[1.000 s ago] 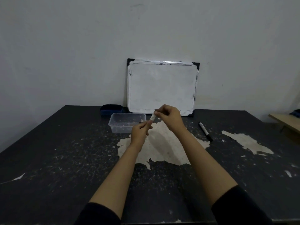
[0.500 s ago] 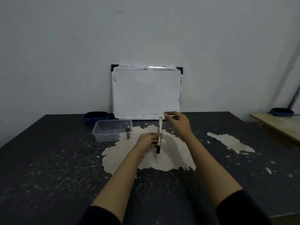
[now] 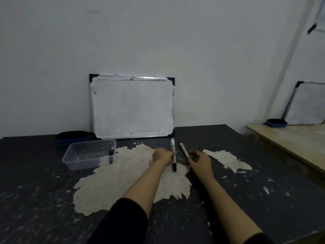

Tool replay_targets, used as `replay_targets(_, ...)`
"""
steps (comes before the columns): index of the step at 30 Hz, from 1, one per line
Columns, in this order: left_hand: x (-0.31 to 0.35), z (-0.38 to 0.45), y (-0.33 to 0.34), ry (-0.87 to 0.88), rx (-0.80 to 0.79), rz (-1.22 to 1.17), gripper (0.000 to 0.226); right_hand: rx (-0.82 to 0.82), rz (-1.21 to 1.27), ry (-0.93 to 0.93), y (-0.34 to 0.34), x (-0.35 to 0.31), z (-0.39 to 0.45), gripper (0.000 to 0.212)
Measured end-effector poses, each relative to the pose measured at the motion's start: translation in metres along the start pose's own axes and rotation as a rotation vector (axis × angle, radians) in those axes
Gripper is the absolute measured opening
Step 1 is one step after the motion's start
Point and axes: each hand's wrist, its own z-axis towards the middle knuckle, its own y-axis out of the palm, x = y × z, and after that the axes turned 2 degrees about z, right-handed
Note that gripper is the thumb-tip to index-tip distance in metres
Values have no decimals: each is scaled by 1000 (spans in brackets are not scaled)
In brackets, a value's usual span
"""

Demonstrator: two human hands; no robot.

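The left marker (image 3: 173,152) is being gripped around its middle by the curled fingers of the left hand (image 3: 162,155). Its dark end is being pointed near, over the pale worn patch (image 3: 123,175) of the dark table (image 3: 44,191), and its white end is being pointed far, towards the whiteboard (image 3: 131,106). Whether the dark end is touching the table cannot be told.

Just to its right, the right marker (image 3: 183,149) is being pinched at its near end by the thumb and fingertips of the right hand (image 3: 200,161). It is being held tilted, with its dark tip pointing far and slightly left. The two markers are being kept close together but apart, between the hands.

The whiteboard is being propped against the wall at the far edge of the table. To the left, a clear plastic container (image 3: 84,155) is being rested on the table, with a small dark object (image 3: 111,153) at its right wall. A dark blue tray (image 3: 72,136) is being kept just beyond it.
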Motion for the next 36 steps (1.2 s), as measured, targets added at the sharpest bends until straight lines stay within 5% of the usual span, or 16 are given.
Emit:
replay_targets(3,1,16,16,-16,16,55,46,15,8,-20,6,9,0,23)
replay_targets(17,11,31,48,85,35,139,26,54,14,-35,13,13,4,29)
replay_targets(25,5,31,44,120,98,119,38,55,53,-20,8,6,0,24)
replay_targets(30,-1,18,30,155,15,4,15,62,57,1,7,3,-1,24)
replay_targets(36,-5,4,-11,312,8,120,20,55,84,62,4,-6,-7,25)
